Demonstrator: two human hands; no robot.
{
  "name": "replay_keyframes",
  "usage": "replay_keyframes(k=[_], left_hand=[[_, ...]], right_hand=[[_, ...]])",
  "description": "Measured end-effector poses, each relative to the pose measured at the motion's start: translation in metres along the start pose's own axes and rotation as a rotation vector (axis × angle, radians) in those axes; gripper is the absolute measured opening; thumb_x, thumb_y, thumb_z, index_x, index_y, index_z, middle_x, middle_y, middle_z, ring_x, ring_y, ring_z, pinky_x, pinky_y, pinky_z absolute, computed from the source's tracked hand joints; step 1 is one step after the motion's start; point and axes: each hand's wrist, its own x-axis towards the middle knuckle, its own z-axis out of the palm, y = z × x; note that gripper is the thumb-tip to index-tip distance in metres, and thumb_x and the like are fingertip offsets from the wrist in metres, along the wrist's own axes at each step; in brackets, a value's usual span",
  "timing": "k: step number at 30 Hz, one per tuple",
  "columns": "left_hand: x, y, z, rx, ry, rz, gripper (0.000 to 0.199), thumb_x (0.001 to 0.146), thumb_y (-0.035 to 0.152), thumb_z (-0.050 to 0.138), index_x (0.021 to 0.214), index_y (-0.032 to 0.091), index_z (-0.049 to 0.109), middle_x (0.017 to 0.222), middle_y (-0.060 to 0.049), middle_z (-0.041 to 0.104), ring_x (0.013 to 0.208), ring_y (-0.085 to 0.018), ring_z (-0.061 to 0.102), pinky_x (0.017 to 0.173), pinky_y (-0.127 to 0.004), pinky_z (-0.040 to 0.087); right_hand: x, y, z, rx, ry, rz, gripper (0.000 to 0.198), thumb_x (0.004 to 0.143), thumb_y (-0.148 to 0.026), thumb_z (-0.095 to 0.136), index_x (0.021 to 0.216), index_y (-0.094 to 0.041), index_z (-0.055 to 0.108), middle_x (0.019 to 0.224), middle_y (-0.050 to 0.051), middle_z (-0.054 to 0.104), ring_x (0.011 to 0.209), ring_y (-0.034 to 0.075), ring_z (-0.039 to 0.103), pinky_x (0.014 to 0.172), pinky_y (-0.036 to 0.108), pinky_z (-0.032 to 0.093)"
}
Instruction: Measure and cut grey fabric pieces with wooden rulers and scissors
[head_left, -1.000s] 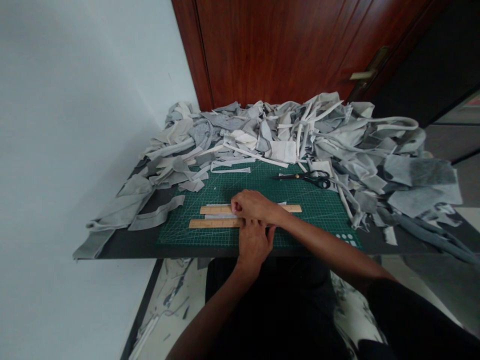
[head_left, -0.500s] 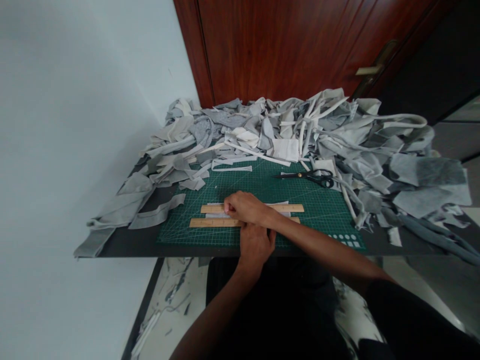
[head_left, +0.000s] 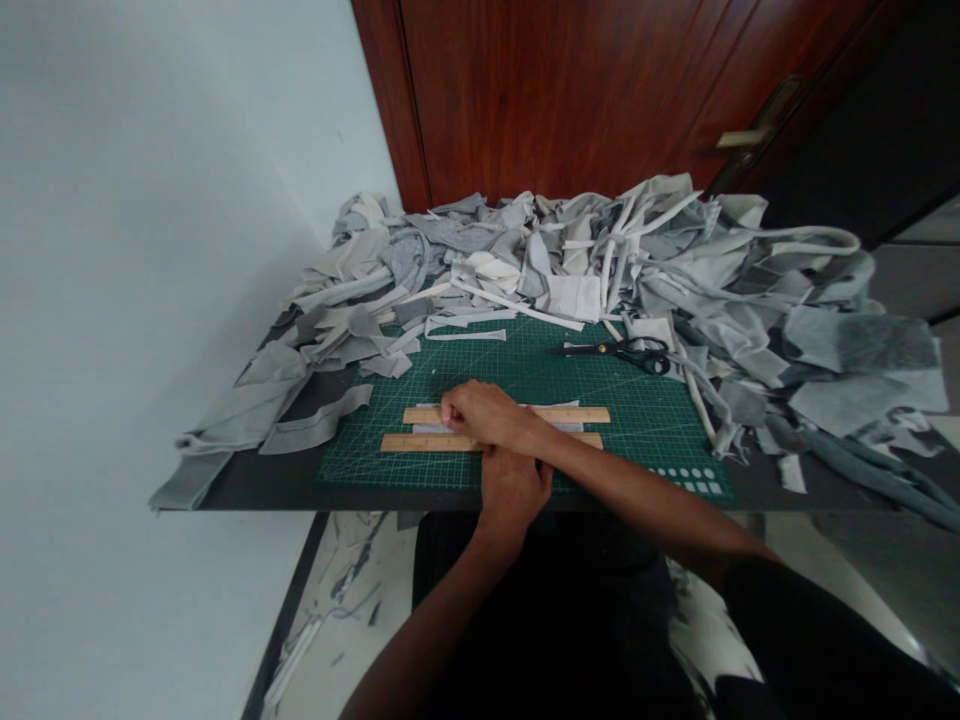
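Note:
Two wooden rulers lie roughly parallel across a green cutting mat: the far ruler [head_left: 585, 414] and the near ruler [head_left: 420, 442]. A pale grey fabric strip [head_left: 431, 429] shows between them, and a little of it past the far ruler's upper edge. My right hand [head_left: 480, 410] is closed over the far ruler near its left half; whatever its fingers hold is hidden. My left hand [head_left: 512, 490] rests at the near ruler's edge, below my right wrist, its fingertips covered by that crossing arm.
Black scissors [head_left: 622, 352] lie on the cutting mat [head_left: 352, 460] at upper right. A large heap of grey and white fabric scraps [head_left: 517, 250] lines the table's back and both sides. Beyond stand a brown door [head_left: 570, 100] and a white wall [head_left: 150, 250].
My right hand has shifted slightly left along the far ruler. My left hand and both rulers keep nearly the same places; the whole view has moved a little.

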Motion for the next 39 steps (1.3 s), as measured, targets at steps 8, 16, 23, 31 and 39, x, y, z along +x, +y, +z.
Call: replay_keyframes(k=[8, 16, 23, 31, 39], left_hand=[[0.002, 0.002, -0.006, 0.057, -0.066, 0.020, 0.069, 0.097, 0.024, 0.054, 0.162, 0.009, 0.037, 0.151, -0.021, 0.057, 0.144, -0.034, 0.053, 0.114, -0.048, 0.046], [0.000, -0.002, 0.004, 0.173, -0.024, 0.032, 0.070, 0.101, 0.035, 0.053, 0.162, 0.005, 0.035, 0.164, -0.025, 0.038, 0.156, -0.039, 0.032, 0.125, -0.054, 0.030], [-0.002, -0.002, 0.007, 0.172, -0.004, 0.011, 0.074, 0.102, 0.045, 0.055, 0.161, 0.006, 0.035, 0.165, -0.027, 0.036, 0.156, -0.044, 0.030, 0.124, -0.060, 0.028], [-0.004, -0.004, 0.008, 0.157, 0.016, 0.021, 0.071, 0.103, 0.048, 0.053, 0.160, 0.007, 0.038, 0.165, -0.027, 0.036, 0.156, -0.044, 0.028, 0.123, -0.060, 0.030], [0.001, 0.000, -0.008, 0.101, -0.024, 0.016, 0.055, 0.101, 0.034, 0.055, 0.149, 0.007, 0.054, 0.148, -0.022, 0.059, 0.143, -0.038, 0.050, 0.119, -0.053, 0.039]], right_hand=[[0.005, 0.000, 0.007, 0.006, 0.009, -0.005, 0.013, 0.094, -0.017, 0.063, 0.097, -0.019, 0.075, 0.098, 0.005, 0.075, 0.087, 0.017, 0.066, 0.070, 0.025, 0.038], [0.014, -0.017, 0.010, 0.002, 0.002, -0.018, 0.016, 0.098, -0.018, 0.060, 0.100, -0.019, 0.075, 0.099, 0.006, 0.075, 0.090, 0.019, 0.069, 0.074, 0.027, 0.041], [0.027, -0.024, 0.017, -0.011, -0.002, -0.045, 0.016, 0.099, -0.019, 0.059, 0.104, -0.019, 0.075, 0.107, 0.007, 0.076, 0.097, 0.021, 0.070, 0.079, 0.028, 0.044], [0.040, -0.038, 0.024, 0.003, 0.004, -0.087, 0.019, 0.100, -0.018, 0.055, 0.102, -0.017, 0.074, 0.105, 0.008, 0.076, 0.096, 0.020, 0.069, 0.076, 0.028, 0.043], [0.026, -0.006, 0.000, 0.201, 0.126, -0.111, 0.010, 0.093, -0.015, 0.067, 0.097, -0.016, 0.076, 0.093, 0.003, 0.076, 0.082, 0.012, 0.066, 0.071, 0.022, 0.039]])
